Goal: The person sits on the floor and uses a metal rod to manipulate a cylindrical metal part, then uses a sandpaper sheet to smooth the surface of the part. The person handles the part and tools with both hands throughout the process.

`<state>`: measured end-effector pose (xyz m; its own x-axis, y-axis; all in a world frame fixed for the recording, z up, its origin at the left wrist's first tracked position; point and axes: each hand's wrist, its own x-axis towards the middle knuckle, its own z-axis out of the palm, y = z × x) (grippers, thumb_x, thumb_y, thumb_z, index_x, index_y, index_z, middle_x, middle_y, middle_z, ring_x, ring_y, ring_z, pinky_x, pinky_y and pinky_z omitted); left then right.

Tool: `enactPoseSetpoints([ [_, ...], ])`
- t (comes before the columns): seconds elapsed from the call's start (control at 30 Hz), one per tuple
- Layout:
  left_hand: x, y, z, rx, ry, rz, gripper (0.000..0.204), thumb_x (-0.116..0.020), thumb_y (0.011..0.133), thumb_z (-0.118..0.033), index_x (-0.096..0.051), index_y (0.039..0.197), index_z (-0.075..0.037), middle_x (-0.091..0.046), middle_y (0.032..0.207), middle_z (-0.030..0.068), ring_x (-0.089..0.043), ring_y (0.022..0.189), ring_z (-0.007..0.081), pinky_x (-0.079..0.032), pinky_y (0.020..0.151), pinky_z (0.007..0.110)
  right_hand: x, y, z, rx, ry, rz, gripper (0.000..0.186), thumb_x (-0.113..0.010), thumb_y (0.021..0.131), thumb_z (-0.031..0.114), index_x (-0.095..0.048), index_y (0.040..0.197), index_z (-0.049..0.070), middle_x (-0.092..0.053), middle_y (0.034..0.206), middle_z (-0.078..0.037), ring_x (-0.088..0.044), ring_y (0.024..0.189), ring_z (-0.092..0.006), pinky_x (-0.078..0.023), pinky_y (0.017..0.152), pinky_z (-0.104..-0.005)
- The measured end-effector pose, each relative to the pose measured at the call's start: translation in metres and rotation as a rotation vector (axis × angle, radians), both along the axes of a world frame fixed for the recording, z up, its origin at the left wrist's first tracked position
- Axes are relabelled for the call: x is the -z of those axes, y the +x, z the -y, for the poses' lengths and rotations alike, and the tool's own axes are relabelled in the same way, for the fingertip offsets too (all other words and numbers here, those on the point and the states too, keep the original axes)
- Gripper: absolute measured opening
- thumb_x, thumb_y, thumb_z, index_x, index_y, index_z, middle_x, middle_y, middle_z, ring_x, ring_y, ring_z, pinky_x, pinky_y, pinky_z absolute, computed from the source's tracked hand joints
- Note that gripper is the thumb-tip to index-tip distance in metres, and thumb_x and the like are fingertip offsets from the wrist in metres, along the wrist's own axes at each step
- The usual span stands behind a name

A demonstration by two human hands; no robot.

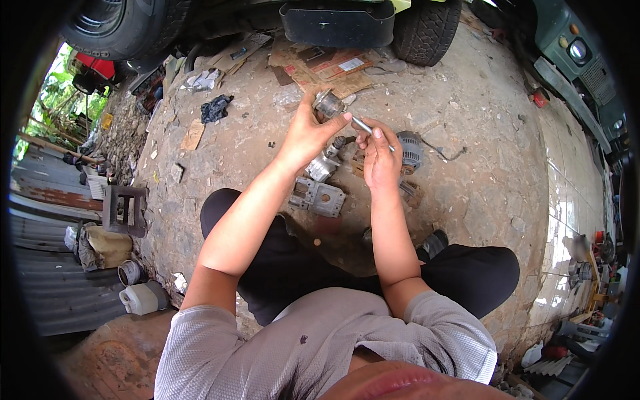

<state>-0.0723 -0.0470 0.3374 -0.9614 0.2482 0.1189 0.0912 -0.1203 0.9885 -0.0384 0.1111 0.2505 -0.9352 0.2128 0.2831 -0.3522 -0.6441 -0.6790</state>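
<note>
My left hand (311, 130) is closed around a worn, cylindrical metal part (329, 104), held above the floor. A slim, shiny metal rod (363, 125) runs from near that part into the fingers of my right hand (382, 157), which are wrapped round it. Whether the rod's tip touches the cylinder is hard to see. Below my hands lie a silvery metal housing (321, 167) and a flat, squarish metal bracket plate (318, 197) with holes. Just beyond my right hand rests a round, finned metal housing (411, 151), partly hidden, with a dark cable (453, 155) beside it.
Flattened cardboard (340, 70) lies ahead, below a vehicle's tyre (428, 33). A crumpled black cloth (216, 108) is at the far left. Nearer on the left stand a grey metal frame (125, 211) and a white jug (143, 299). A green vehicle (567, 63) stands at right.
</note>
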Motion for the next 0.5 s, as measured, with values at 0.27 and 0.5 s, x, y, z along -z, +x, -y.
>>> enactPoseSetpoints([
  [0.27, 0.007, 0.005, -0.009, 0.053, 0.063, -0.124, 0.069, -0.072, 0.097, -0.006, -0.031, 0.151, -0.002, -0.061, 0.128, 0.0139, -0.058, 0.121, 0.0187, -0.048, 0.105, 0.035, 0.032, -0.013, 0.004, -0.164, -0.195, -0.016, 0.035, -0.073, 0.098, 0.023, -0.069, 0.123, 0.0, -0.075, 0.107, -0.016, -0.065, 0.09, -0.018, -0.048, 0.079, -0.0315],
  [0.5, 0.007, -0.001, -0.01, 0.013, 0.145, -0.117, 0.072, -0.076, 0.091, -0.001, -0.032, 0.148, 0.0, -0.068, 0.126, 0.0156, -0.063, 0.118, 0.0187, -0.049, 0.105, 0.034, 0.039, -0.016, 0.007, -0.208, -0.259, -0.023, 0.036, -0.073, 0.098, 0.023, -0.069, 0.125, 0.0, -0.075, 0.106, -0.014, -0.066, 0.09, -0.0185, -0.048, 0.079, -0.0323],
])
